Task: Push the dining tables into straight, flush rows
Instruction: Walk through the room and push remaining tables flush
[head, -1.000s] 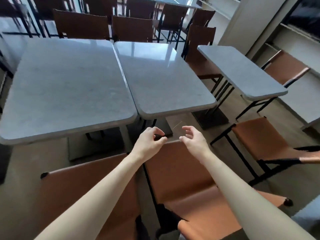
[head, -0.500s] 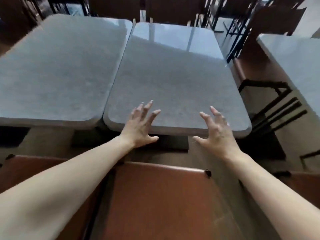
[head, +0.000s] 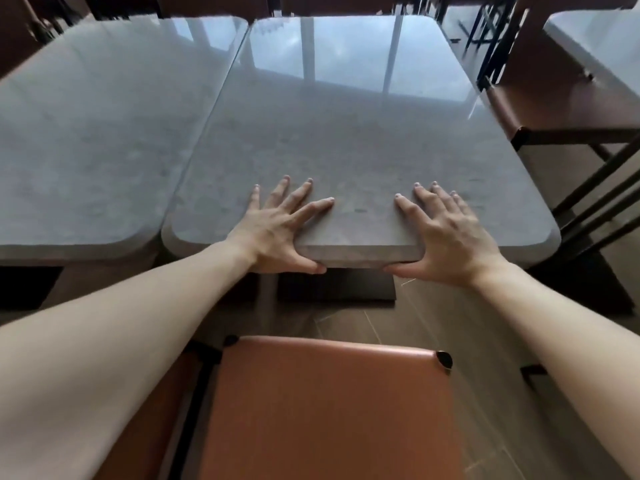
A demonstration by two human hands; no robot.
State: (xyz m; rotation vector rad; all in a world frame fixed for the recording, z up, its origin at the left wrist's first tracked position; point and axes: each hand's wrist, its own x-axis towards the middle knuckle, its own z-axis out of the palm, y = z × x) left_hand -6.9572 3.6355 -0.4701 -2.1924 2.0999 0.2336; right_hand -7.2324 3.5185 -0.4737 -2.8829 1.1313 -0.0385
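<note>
Two grey stone-topped dining tables stand side by side, with only a thin seam between them. My left hand (head: 277, 230) and my right hand (head: 450, 233) both grip the near edge of the middle table (head: 346, 133), fingers flat on top and thumbs hooked under the rim. The left table (head: 97, 133) lies beside it, untouched. The middle table's near edge looks slightly closer to me than the left table's. A third table (head: 595, 39) shows at the far right, set apart by a gap.
A brown leather chair (head: 329, 410) stands directly below my arms, between me and the middle table. Another brown chair (head: 561, 105) fills the gap to the right table. The table's dark base (head: 336, 285) sits on a wood-look floor. More chairs line the far side.
I have leaned in closer. Both hands dropped from hovering spread over the near edge onto the tabletop and now clamp the rim with the thumbs underneath.
</note>
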